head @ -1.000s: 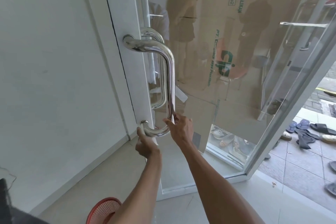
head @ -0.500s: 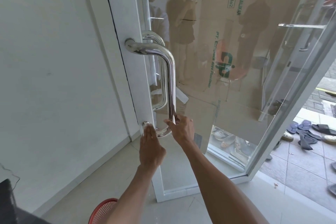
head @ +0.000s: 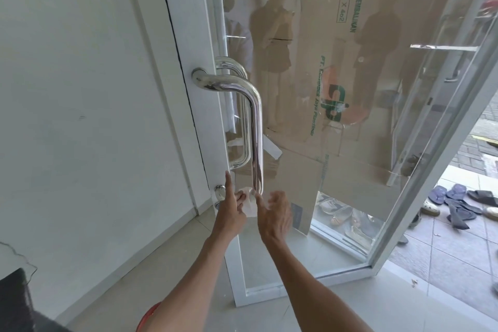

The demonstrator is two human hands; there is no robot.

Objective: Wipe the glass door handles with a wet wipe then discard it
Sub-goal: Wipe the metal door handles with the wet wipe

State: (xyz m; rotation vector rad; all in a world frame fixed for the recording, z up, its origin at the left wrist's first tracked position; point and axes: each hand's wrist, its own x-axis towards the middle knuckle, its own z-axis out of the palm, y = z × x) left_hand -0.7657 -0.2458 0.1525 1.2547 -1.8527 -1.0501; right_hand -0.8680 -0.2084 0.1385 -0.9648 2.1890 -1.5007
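Observation:
A polished chrome pull handle (head: 256, 121) stands upright on the white-framed glass door (head: 350, 197). A matching handle (head: 242, 116) shows through the glass behind it. A white wet wipe (head: 250, 205) hangs at the near handle's lower bend, which it hides. My left hand (head: 231, 214) is just left of that bend. Its index finger points up along the door frame while its other fingers curl onto the wipe. My right hand (head: 275, 214) hovers to the right with relaxed, spread fingers, its thumb close to the wipe's edge.
A white wall (head: 80, 116) runs along the left. Flattened cardboard (head: 336, 83) leans behind the glass. Shoes and sandals (head: 458, 199) lie outside on the tiles. A red basket rim (head: 148, 315) sits at the floor near my left forearm, and a dark object (head: 16, 302) fills the lower left corner.
My right hand has let go of the handle's upright bar and dropped back. My left hand has shifted at the lower bend, raising its index finger, and the wipe now shows between the hands.

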